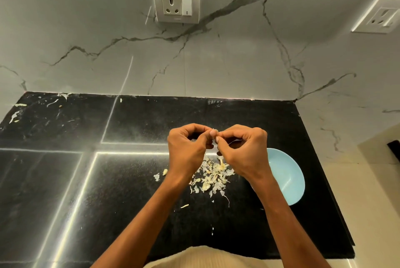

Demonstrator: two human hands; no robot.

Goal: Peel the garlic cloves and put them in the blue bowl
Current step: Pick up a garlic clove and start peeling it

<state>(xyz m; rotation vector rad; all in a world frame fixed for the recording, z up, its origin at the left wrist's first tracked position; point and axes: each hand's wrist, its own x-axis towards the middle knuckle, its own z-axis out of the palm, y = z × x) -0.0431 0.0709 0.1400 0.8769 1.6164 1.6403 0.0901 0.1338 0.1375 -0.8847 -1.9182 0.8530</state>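
Garlic clove (pixel 214 137), small and mostly hidden, is pinched between the fingers (pixel 213 132) of both hands, which meet above the black bench (pixel 134 181). On the left hand (pixel 186 150) the fingers are curled and closed on the clove, and on the right hand (pixel 242 150) the fingers are curled in the same way, their tips touching it from the other side. Below the hands a heap of pale garlic skins (pixel 213 175) lies on the bench, with some loose pieces near it on the left. Just beside the heap, on the right, stands the blue bowl (pixel 287 176), partly covered by the right wrist; the visible part of its inside holds nothing. Behind the bench rises a marble wall (pixel 216 62) with a socket (pixel 175 3).
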